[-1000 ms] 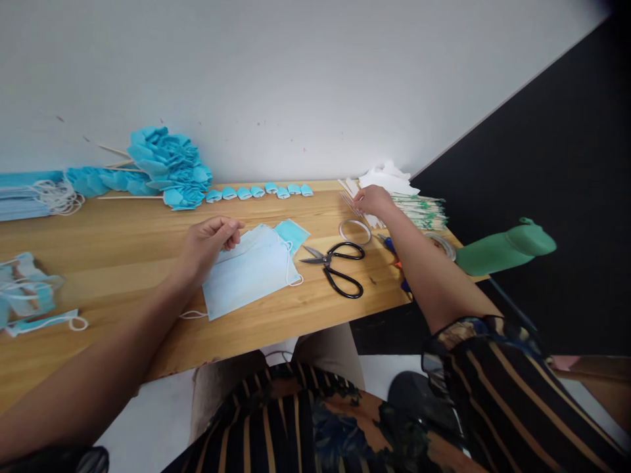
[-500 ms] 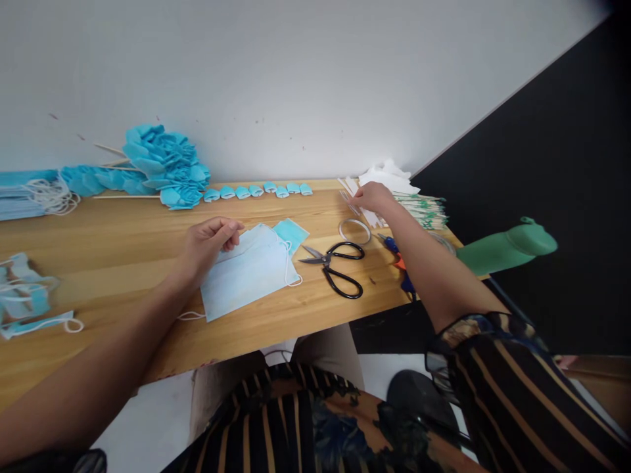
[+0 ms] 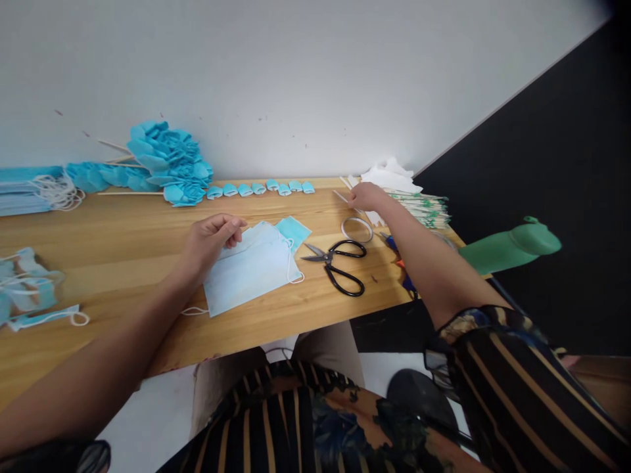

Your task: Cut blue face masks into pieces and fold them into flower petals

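Observation:
My left hand (image 3: 214, 240) rests at the upper left corner of a pale blue face mask (image 3: 251, 269), fingers curled and closed; whatever they may hold is hidden. Under the mask's right side lies a small brighter blue mask piece (image 3: 294, 233). At the back right, my right hand (image 3: 367, 197) pinches a thin white strip (image 3: 340, 196) whose end sticks out to the left. More white strips (image 3: 374, 218) lie beneath and beside that hand. Black-handled scissors (image 3: 327, 258) lie half open between the hands, just right of the mask, below a roll of tape (image 3: 357, 229).
Folded blue pieces (image 3: 245, 190) line the back, beside blue flowers (image 3: 167, 157) on sticks and stacked masks (image 3: 27, 190). Mask scraps (image 3: 29, 282) lie at left. White material (image 3: 392, 175), green-tied sticks (image 3: 424, 209), a blue-handled tool (image 3: 391, 242) and a green bottle (image 3: 513, 248) occupy the right.
My right hand has shifted slightly left at the strips, and a white strip now projects from its fingers. My left hand stays by the mask. The view has moved slightly.

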{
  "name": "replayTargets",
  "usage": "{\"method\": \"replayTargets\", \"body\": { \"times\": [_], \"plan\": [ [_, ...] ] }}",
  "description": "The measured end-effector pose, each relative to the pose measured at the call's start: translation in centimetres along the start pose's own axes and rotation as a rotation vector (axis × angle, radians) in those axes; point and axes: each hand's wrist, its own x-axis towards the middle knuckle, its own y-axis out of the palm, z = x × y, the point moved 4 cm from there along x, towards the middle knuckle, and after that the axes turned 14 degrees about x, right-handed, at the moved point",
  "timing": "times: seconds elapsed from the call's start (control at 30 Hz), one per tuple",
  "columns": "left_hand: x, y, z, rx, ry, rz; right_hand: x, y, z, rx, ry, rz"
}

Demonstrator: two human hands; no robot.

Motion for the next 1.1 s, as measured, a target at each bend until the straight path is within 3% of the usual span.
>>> {"method": "replayTargets", "body": {
  "times": [0.1, 0.27, 0.37, 0.67, 0.83, 1.1],
  "plan": [
    [0.1, 0.0, 0.0, 0.006, -0.006, -0.004, -1.2, -0.7, -0.8, 0.238, 0.035, -0.071],
    [0.1, 0.1, -0.1, 0.015, -0.016, 0.003, -2.5, -0.2, -1.9, 1.065, 0.048, -0.309],
    [0.0, 0.1, -0.2, 0.014, -0.023, 0.008, -2.8, 0.5, -2.1, 1.270, 0.018, -0.371],
    [-0.1, 0.0, -0.4, 0.026, -0.020, 0.013, -3.1, 1.5, -2.6, 1.290, -0.002, -0.429],
    [0.0, -0.1, -0.3, 0.040, -0.013, 0.013, -3.2, 2.8, -2.2, 1.193, 0.041, -0.364],
    [0.1, -0.1, -0.2, 0.024, -0.020, 0.001, -3.0, 0.5, -2.3, 0.999, 0.154, -0.347]
  ]
}}
